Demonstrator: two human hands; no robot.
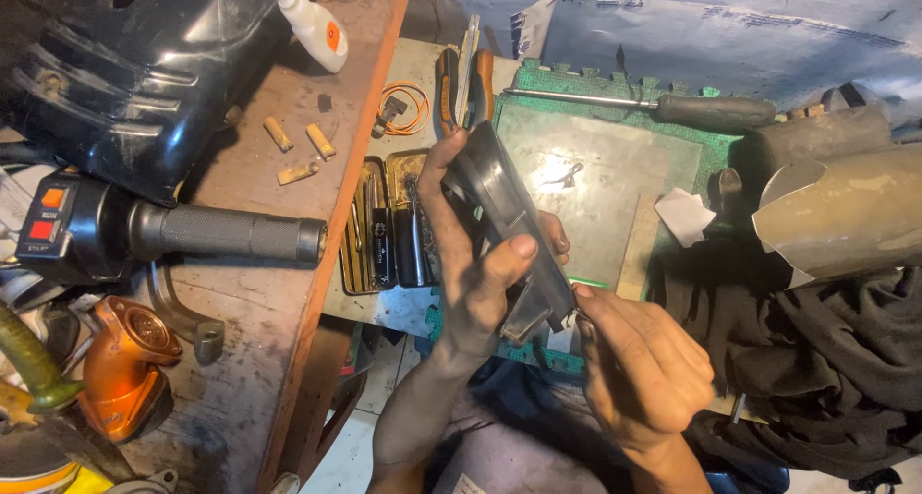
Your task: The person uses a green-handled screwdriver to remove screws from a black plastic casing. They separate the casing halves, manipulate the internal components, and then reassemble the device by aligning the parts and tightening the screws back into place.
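My left hand (pixel 473 264) grips a long dark grey plastic part (pixel 504 216), thumb across its face and fingers behind it. The part is held tilted above a green mat (pixel 615 148). My right hand (pixel 639 369) pinches the part's lower end near a small square socket (pixel 533 316), fingertips closed on it; whether a small tool is between the fingers I cannot tell. Both hands are grimy.
A wooden bench (pixel 279 264) at left carries a handlebar grip with switch unit (pixel 221 233), a black plastic cover (pixel 144 62), a glue bottle (pixel 315 24), an orange metal part (pixel 125 360). An open tool tin (pixel 389 225), pliers (pixel 466 81), a screwdriver (pixel 672 105), dark cloth (pixel 816 360) surround the mat.
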